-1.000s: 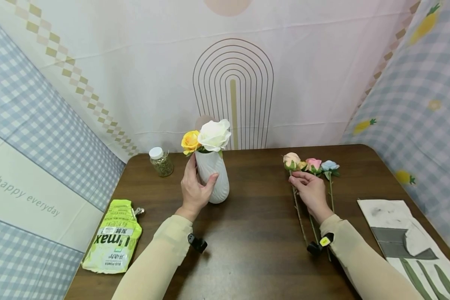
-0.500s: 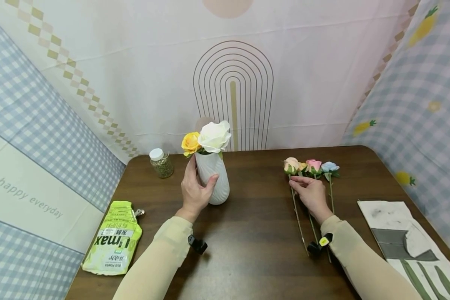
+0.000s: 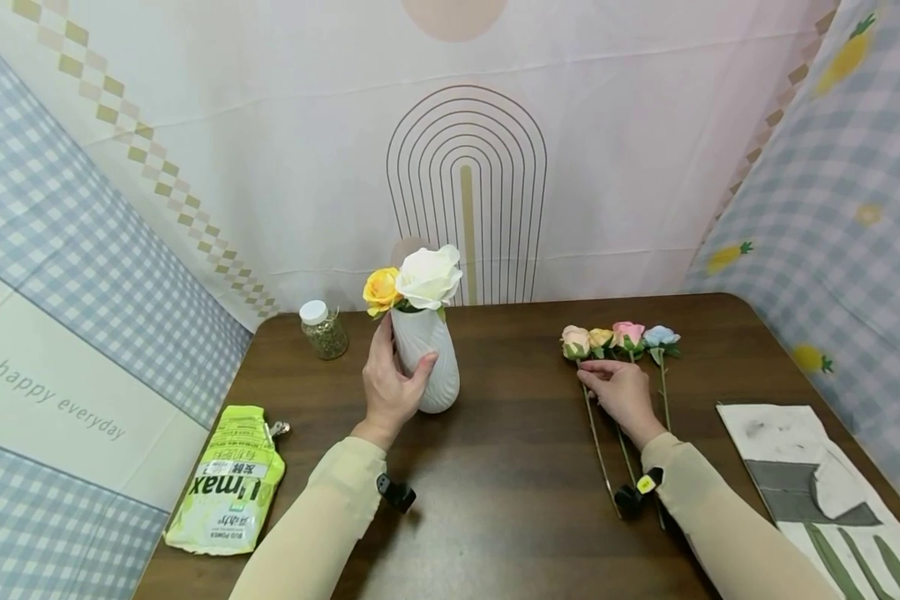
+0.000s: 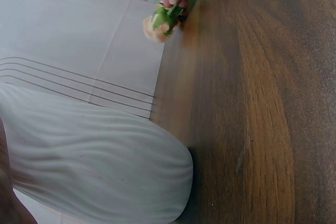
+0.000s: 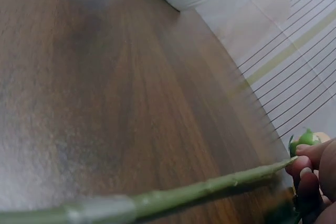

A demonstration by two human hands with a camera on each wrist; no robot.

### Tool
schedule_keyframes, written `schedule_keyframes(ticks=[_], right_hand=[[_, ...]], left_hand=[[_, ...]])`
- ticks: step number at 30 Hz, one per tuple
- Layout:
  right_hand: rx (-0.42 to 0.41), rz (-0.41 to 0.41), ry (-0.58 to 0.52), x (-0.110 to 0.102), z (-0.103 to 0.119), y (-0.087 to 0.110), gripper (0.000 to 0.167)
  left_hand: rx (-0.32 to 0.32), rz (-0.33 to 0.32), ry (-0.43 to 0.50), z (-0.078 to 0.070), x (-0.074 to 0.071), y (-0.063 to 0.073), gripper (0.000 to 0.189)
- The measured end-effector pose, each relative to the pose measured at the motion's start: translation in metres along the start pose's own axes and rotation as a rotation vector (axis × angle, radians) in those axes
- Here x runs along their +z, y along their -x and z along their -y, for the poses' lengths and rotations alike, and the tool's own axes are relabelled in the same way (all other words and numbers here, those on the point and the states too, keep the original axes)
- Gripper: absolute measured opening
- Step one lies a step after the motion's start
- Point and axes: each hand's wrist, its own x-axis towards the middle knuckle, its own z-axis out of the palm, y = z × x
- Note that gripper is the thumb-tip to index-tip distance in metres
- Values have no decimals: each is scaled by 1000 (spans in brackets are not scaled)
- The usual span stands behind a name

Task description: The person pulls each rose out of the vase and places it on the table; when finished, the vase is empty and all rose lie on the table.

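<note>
My left hand holds the white ribbed vase from its left side, thumb across the front. A white rose and a yellow rose stand in the vase. On the right, my right hand pinches the stem of a peach rose just below the bloom. Close by lie a yellow-orange rose, a pink rose and a blue rose, their stems partly hidden by that hand. The right wrist view shows a long green stem running up to the fingertips.
A lidded jar of dried green bits stands at the back left of the brown table. Front left lies a lime-green pouch beside a small metal clip. A white and grey printed cloth-like sheet lies at the right edge.
The peach rose has shifted slightly left, away from the yellow-orange rose, which now shows more. My right hand has drawn a little nearer with its stem. My left hand stays on the vase.
</note>
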Motion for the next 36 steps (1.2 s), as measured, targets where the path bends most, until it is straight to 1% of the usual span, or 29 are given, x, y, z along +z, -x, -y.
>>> schedule_keyframes(ticks=[3,6,11,17,26,30,33,36], right_hand=[[-12,3,53,0,0,0,18],[-6,8,85,-1,1,0,17],[8,26,117,-3,1,-1,16],[-1,19,142,-5,-1,-3,16],[-22,5,129,-5,-1,-3,17],[-16,1,119,-6,0,-2,17],[-16,-16,110,-9,2,0,18],[-46,-54,98,-13,11,2,18]], left_hand=[[2,-4,2,0,0,0,83],[-1,-3,4,-1,1,0,83],[1,-8,7,-1,1,0,83],[0,-5,10,-1,1,0,83],[6,-11,10,-2,0,-1,83],[4,-13,9,-2,0,0,82],[-1,-8,9,-2,0,0,82],[-1,-6,11,-2,0,0,82]])
